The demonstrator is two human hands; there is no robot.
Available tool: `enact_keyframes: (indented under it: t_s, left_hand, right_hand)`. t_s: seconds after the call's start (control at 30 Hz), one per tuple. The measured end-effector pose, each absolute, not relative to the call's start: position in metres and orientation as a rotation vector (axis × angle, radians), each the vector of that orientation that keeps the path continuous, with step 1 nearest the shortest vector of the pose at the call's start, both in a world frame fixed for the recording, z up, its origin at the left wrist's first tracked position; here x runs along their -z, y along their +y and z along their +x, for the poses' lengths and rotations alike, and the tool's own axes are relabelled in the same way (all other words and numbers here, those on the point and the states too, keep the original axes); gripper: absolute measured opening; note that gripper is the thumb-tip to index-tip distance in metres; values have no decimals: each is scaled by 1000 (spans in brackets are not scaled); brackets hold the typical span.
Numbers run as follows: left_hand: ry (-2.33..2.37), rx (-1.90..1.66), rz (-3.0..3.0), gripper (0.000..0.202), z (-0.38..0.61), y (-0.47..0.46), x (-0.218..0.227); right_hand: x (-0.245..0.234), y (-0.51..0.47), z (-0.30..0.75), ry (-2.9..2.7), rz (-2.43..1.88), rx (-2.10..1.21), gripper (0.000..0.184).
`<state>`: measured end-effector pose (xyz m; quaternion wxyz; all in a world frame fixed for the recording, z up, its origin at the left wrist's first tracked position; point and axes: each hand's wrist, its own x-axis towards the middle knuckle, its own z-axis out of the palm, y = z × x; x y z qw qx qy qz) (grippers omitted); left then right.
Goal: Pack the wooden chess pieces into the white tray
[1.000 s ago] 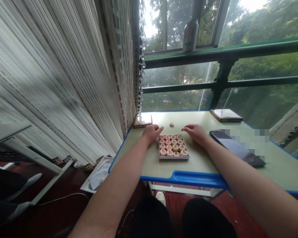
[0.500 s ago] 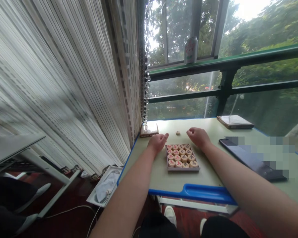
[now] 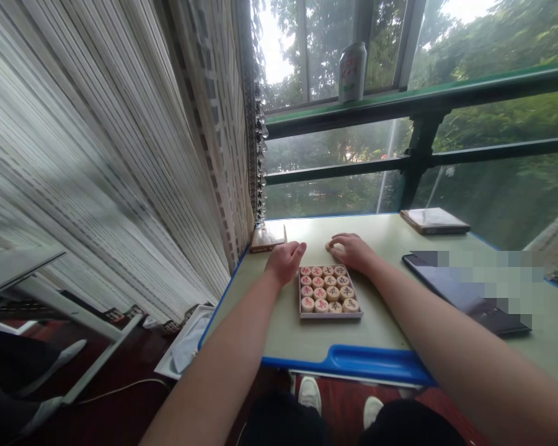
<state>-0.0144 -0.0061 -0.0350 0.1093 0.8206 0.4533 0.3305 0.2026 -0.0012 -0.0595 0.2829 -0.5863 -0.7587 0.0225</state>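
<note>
A shallow open box [image 3: 331, 315] holds rows of round wooden Chinese chess pieces [image 3: 333, 293], marked with red characters on the left and dark ones on the right. Beyond the box, a single loose Chinese chess piece [image 3: 328, 246] lies on the table, partly covered by fingers. My right hand [image 3: 351, 251] reaches in from the right, with thumb and fingertips closed around that piece. To the left of the box my left hand [image 3: 286, 261] rests in a loose fist, thumb on top; no object shows in it.
The pale table [image 3: 242, 316] has a blue edge and a blue tray groove [image 3: 376, 362]. A flat box lid [image 3: 267, 237] lies at the back left, a flat case [image 3: 434, 220] at the back right. A dark tablet-like device [image 3: 460, 291] lies right. A can [image 3: 352, 73] stands on the window rail.
My right hand has moved left to the loose piece and closed its fingers on it. My left hand keeps its place beside the box. The view has shifted slightly.
</note>
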Motion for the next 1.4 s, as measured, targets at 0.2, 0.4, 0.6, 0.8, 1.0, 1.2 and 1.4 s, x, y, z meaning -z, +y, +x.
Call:
enact_keyframes:
  t_s: [0.2,0.4,0.6,0.8,1.0,1.2,1.4]
  left_hand:
    - [1311,-980,2395,56,-16,-4,36]
    - [1218,-993,2429,54,-13,-1,36]
    - [1088,-1001,2481,48,-11,-4,34]
    - [1181,-1090,2206,45,-14,3,46]
    - [1328,-1085,2113,45,-13,12,53]
    - [1323,-1065,2177,47,-14,9,51]
    - [1289,-1012,2096,47,-12,10,50]
  right_hand:
    - [57,-3,199,-1993,-1557,-86,19]
    - [55,0,200,-1861,-1523,-53,23]
    - [56,6,211,-1662,-1554,-36,30]
    - [54,3,209,-1555,-1557,-144,28]
    - [31,-32,188,-1555,-1492,-420,32]
    - [17,-98,188,-1940,-1295,-556,26]
    - [42,-127,194,-2045,-1124,-206,18]
